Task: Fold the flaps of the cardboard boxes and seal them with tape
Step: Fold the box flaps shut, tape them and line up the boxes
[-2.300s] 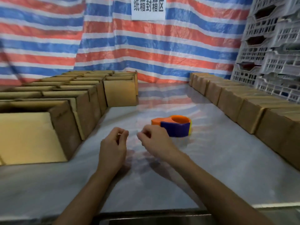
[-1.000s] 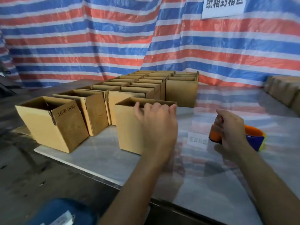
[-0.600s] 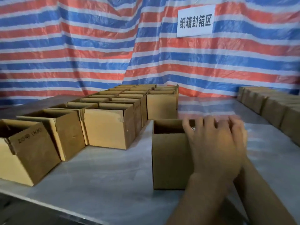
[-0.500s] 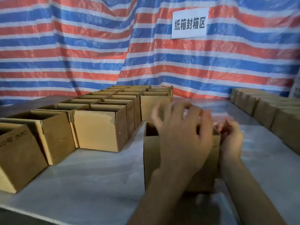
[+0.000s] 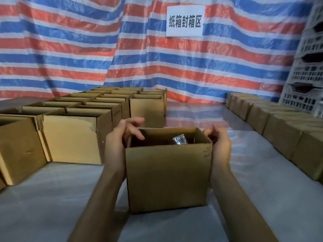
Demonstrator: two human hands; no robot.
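Box: open-topped brown cardboard box (image 5: 167, 175), upright at the middle of the table, plain front wall towards the camera, top flaps not closed over the opening.
Inside the box: small silvery foil packet (image 5: 180, 139), showing just below the far rim; all else in there too dark to make out.
Left hand (image 5: 116, 142): palm flat against the box's left wall near the top, thumb hooked over the left rim and pointing down into the opening, fingers loosely spread above the far left corner.
Right hand (image 5: 221, 145): pressed to the box's right wall near the top, fingers curled in against the upper right edge; fingertips partly hidden behind the corner, so exact hold hard to read.
Table: pale grey glossy tabletop (image 5: 52, 198), carrying every box.
Left side: rows of open brown cardboard cartons (image 5: 71, 138), packed touching one another and running towards the back, just beside the left forearm.
Right side: line of closed brown cardboard cartons (image 5: 279, 135) along the table edge, well apart from the held box.
Backdrop: red, white and blue striped plastic tarpaulin (image 5: 70, 49), with a white paper sign (image 5: 185, 20) printed in black characters.
Far right: stacked white plastic lattice crates (image 5: 307, 75).
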